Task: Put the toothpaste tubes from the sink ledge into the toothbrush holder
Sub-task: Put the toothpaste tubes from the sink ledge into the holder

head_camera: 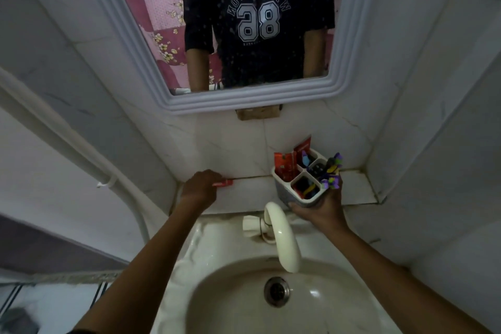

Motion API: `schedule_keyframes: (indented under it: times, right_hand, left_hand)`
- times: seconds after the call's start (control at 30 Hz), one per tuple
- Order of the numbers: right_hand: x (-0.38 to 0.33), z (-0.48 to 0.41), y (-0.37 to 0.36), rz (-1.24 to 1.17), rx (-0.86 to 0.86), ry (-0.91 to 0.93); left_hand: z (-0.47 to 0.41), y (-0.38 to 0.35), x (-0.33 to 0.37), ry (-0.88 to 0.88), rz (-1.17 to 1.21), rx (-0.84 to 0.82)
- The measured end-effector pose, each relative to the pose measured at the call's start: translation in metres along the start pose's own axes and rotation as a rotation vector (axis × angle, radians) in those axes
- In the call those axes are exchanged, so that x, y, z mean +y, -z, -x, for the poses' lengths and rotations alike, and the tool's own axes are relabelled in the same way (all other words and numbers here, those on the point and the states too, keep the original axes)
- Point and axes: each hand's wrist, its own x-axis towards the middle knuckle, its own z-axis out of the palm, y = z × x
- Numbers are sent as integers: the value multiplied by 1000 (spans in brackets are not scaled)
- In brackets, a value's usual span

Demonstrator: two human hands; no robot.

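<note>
A white and grey toothbrush holder (pixel 283 185) with several compartments stands on the tiled ledge (pixel 252 192) behind the sink. My right hand (pixel 322 209) grips its front and right side. Two red toothpaste tubes (pixel 286 164) stand upright in its back-left compartments, and toothbrushes fill the others. At the ledge's left end, by the wall, my left hand (pixel 200 187) is closed over a small red toothpaste tube (pixel 223 183); only the tube's right end shows past my fingers.
A cream curved faucet (pixel 282 236) rises between my arms over the sink basin (pixel 233 293). A framed mirror (pixel 244 100) hangs above the ledge. Tiled walls close in on both sides, and a white pipe (pixel 67 141) runs down the left wall.
</note>
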Motion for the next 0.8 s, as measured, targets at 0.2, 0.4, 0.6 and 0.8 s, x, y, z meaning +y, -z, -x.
schedule_keyframes:
  times: [0.2,0.4,0.6,0.8]
  right_hand:
    - [9,-4,3,-5,-41,27]
    - [32,-11,6,29,-56,-17]
    - [18,-5,4,42,-55,-24]
    - [21,-9,3,49,-99,-50]
  left_hand:
    - [-12,-29,-25,18,-209,-111]
    - [-16,-38,-9,-48,-455,-98]
    - [10,-11,24,-72,21,-44]
    - [29,46,104,-635,-49,171]
